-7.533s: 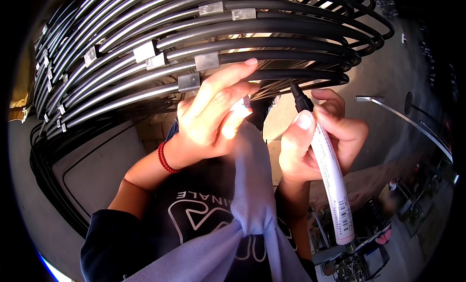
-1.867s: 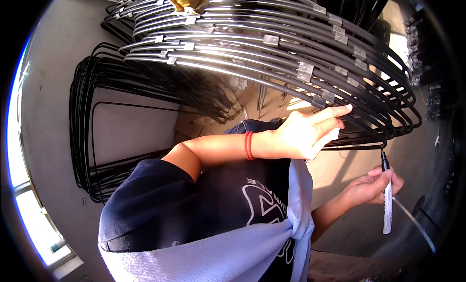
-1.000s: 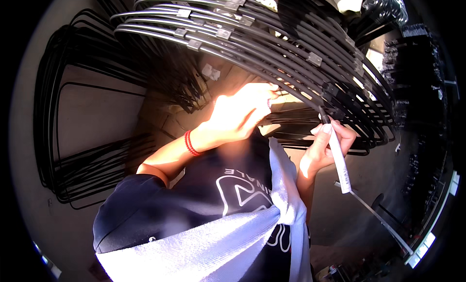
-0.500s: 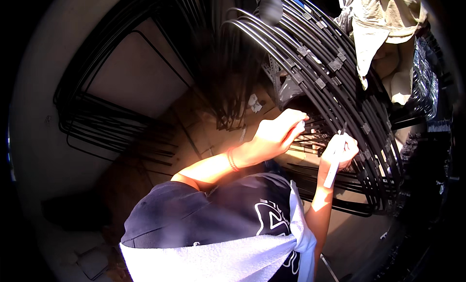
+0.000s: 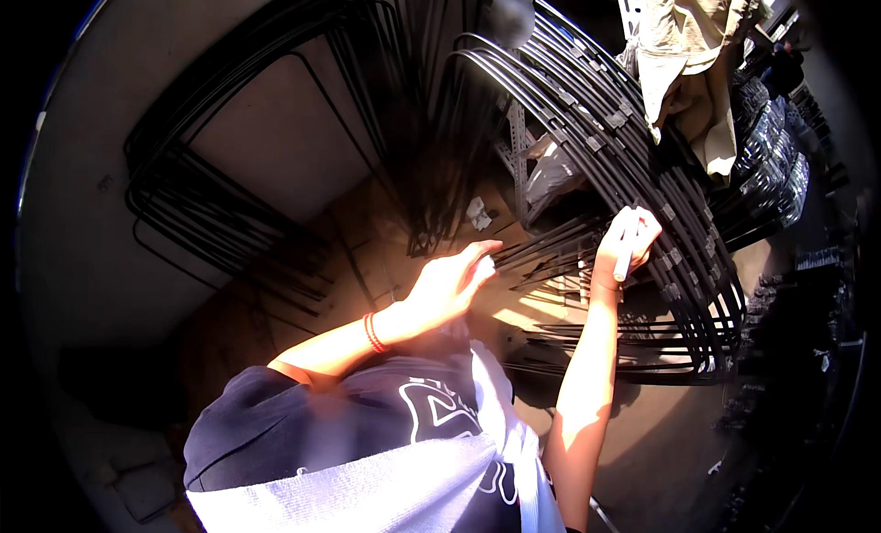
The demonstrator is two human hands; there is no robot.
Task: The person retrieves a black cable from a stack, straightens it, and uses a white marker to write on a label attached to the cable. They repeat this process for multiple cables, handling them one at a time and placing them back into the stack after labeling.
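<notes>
In my right hand (image 5: 630,239) is a white marker pen (image 5: 625,254), gripped with its blunt end toward me. The hand rests at a stack of bent black metal tubes (image 5: 596,152), whose tip contact is hidden behind my fingers. Small pale tags or bits of tape (image 5: 617,118) are wrapped round many of the tubes. My left hand (image 5: 450,285) is closed, away from the stack, and a small white piece (image 5: 485,264) shows at its fingers, too small to name for sure.
More bent black frames (image 5: 220,212) lean against the wall at the left. Brown cardboard (image 5: 381,258) covers the floor. A beige cloth (image 5: 688,56) hangs at the upper right near plastic-wrapped bundles (image 5: 771,166). A perforated metal post (image 5: 518,148) stands behind the tubes.
My left hand has moved left and down, away from the tubes. My right hand has gone a little up along them with the marker. The view has shifted slightly.
</notes>
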